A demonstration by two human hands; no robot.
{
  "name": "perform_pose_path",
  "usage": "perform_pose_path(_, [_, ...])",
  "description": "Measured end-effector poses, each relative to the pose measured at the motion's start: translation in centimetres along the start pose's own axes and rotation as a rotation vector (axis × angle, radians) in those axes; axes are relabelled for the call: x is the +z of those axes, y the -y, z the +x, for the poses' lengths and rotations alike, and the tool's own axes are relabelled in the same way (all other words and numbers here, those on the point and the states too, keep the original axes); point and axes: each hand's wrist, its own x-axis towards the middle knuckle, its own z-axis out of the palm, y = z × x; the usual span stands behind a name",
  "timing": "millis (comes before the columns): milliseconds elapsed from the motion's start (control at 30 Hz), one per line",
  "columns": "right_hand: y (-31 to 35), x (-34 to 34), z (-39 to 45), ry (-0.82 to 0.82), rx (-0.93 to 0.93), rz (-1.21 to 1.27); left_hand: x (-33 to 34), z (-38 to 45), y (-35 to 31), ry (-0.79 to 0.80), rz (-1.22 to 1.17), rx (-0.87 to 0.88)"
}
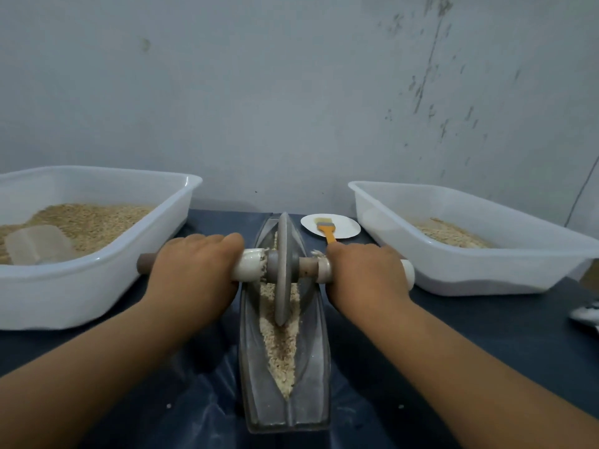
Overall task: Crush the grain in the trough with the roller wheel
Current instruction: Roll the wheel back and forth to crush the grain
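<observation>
Grey metal makes up both the boat-shaped trough [285, 384] and the roller wheel [282, 270] standing on edge in its groove, a little beyond the middle of its length. The trough's long axis runs straight away from the person; the wheel's axle [306, 266] crosses it at right angles. The left hand [194, 264] is wrapped around the axle's left handle and the right hand [364, 270] around its right one, each about equally near the wheel, so the coming stroke, as I judge it, is a push or pull along the trough's length with even pressure from both sides. Pale grain [280, 345] lies in the groove, a broad bed under the wheel that narrows to a point towards the near end; much of it looks coarse, so the crushing seems unfinished.

On the dark worktop [453, 335], a white plastic tub [97, 286] at left holds a heap of grain with a clear scoop [37, 244] in it; a second white tub [486, 254] at right holds a smaller amount. Between them, a small white plate [343, 223] carries an orange-handled brush [328, 231].
</observation>
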Motion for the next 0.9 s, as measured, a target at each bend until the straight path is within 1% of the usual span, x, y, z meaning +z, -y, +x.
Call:
perform_pose_path(100, [0.3,-0.3,1.4,0.079,0.033,0.058,0.0,1.7,-0.3,0.106,0.018,-0.062])
perform_pose_path(167, [0.1,-0.2,1.2,0.07,0.009,0.041,0.0,1.3,0.1,0.123,0.003,-0.061])
perform_pose_path(267, [-0.3,0.4,0.0,-0.035,-0.053,-0.028,0.5,-0.5,0.3,-0.04,-0.044,0.043])
perform_pose_path(300, [-0.4,0.6,0.0,-0.05,-0.057,-0.036,0.4,-0.5,0.2,-0.061,-0.042,0.047])
perform_pose_path(367, [-0.4,0.6,0.9,-0.024,-0.042,-0.017,0.4,0.3,0.2,-0.013,-0.022,0.001])
perform_pose_path(467, [-0.1,0.6,2.7,0.064,0.02,0.066,0.1,2.3,-0.2,0.137,0.037,-0.099])
perform_pose_path(533, [-0.1,0.5,3.1,0.09,0.022,0.072,0.2,2.7,-0.1,0.189,0.013,-0.131])
perform_pose_path(600, [-0.5,0.7,2.2,0.047,-0.011,0.028,0.4,1.7,0.2,0.154,0.007,-0.104])
perform_pose_path(700, [-0.8,1.4,0.9,-0.046,-0.053,-0.042,1.2,0.8,0.4,0.01,0.016,0.007])
perform_pose_path(733, [-0.9,1.6,1.2,-0.042,-0.039,-0.039,1.3,1.1,0.5,0.01,0.017,0.009])
perform_pose_path(833, [-0.5,1.3,3.1,0.053,0.031,0.039,1.1,2.7,0.3,0.117,0.011,-0.051])
perform_pose_path(900, [-0.4,1.1,4.0,0.074,0.033,0.05,1.2,3.1,0.4,0.15,-0.002,-0.092])
